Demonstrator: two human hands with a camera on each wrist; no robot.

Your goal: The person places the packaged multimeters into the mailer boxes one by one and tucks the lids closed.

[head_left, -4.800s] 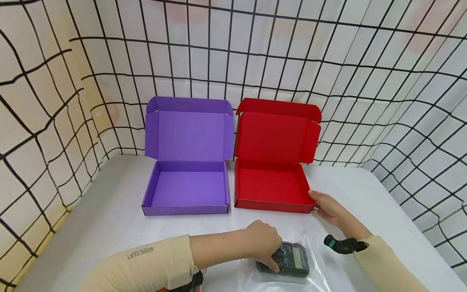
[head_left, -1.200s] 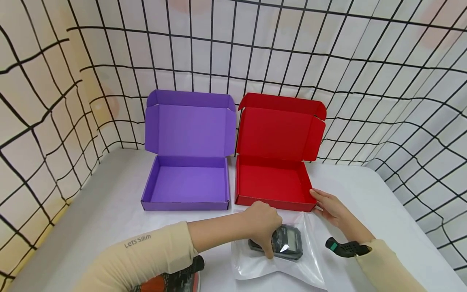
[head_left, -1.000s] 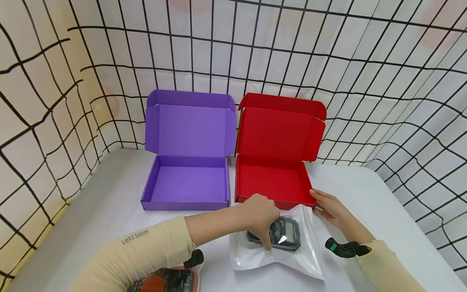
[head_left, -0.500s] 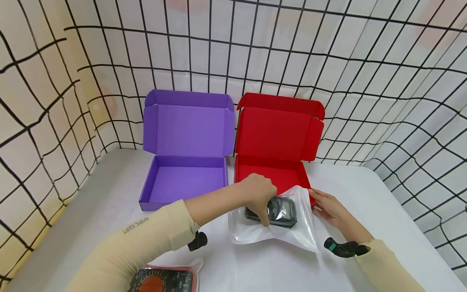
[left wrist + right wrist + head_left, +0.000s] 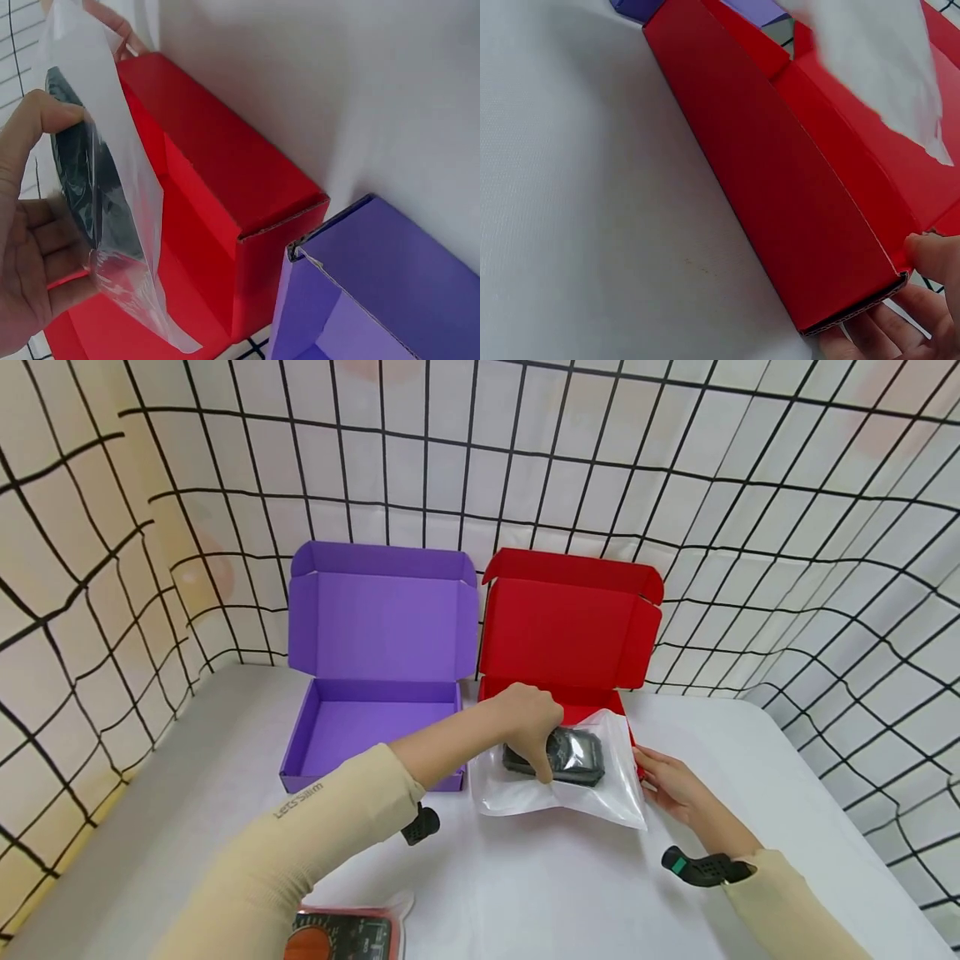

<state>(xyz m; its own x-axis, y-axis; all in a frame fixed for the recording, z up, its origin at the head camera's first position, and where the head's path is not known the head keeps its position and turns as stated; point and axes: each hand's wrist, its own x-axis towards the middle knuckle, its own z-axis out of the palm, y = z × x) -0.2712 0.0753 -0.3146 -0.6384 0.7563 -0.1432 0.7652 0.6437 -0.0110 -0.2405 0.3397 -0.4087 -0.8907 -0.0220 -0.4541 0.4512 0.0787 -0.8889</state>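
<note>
My left hand (image 5: 531, 722) grips a dark multimeter (image 5: 579, 757) sealed in a clear plastic bag (image 5: 525, 797) with a white back. In the head view the bag hangs over the front of the open red box (image 5: 567, 635) and hides much of its tray. The left wrist view shows the thumb on one face of the multimeter (image 5: 75, 172) and the fingers behind it, with the bag tilted above the box's opening. Thumb and fingers of my right hand (image 5: 672, 787) pinch the red box at its front right corner, thumb inside the wall and fingers outside.
An open purple box (image 5: 393, 627) stands left of the red one. A second bagged multimeter (image 5: 341, 935), with an orange dial, lies at the near edge, partly behind the left sleeve. Black wire grid (image 5: 465, 468) walls off the back and sides of the white table (image 5: 555, 893).
My left hand has lifted the bagged multimeter off the table and carried it forward over the red box. My right hand stays at the box corner. The orange-dial multimeter has come into view.
</note>
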